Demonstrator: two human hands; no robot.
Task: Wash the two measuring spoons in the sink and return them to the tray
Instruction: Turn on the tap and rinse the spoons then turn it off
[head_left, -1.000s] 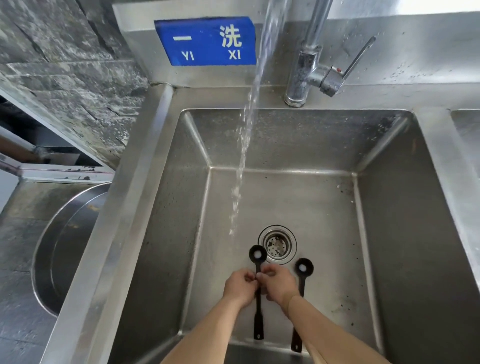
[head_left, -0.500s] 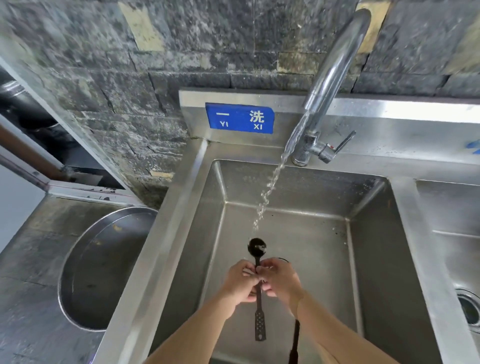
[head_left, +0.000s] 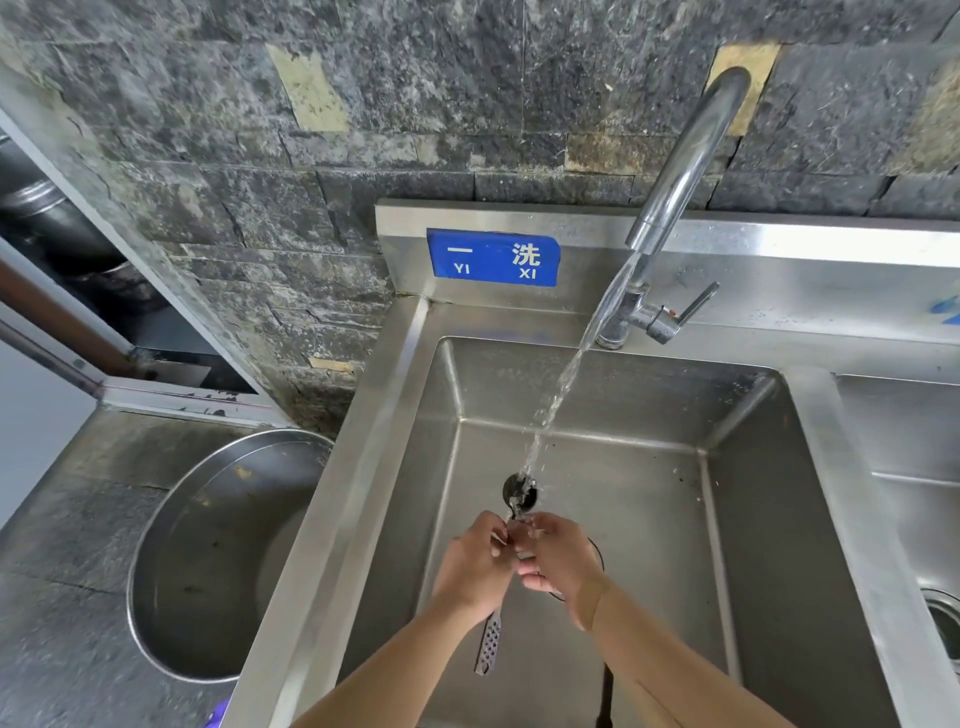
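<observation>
A black measuring spoon (head_left: 519, 491) is held above the steel sink (head_left: 753, 519), its round bowl right under the running water. My left hand (head_left: 475, 564) and my right hand (head_left: 558, 558) both grip its handle in the middle; the perforated handle end (head_left: 488, 649) sticks out below my left hand. The second black measuring spoon (head_left: 604, 696) lies on the sink floor, mostly hidden under my right forearm, only its handle showing. No tray is in sight.
The tap (head_left: 670, 208) stands at the sink's back rim and pours a slanted stream. A blue sign (head_left: 492, 257) is on the backsplash. A large round steel basin (head_left: 208, 561) sits on the left counter. Another sink compartment (head_left: 924, 519) lies to the right.
The spoon has been lifted off the sink floor and brought up into the water stream, which now hits its bowl. The camera has tilted upward, showing more wall.
</observation>
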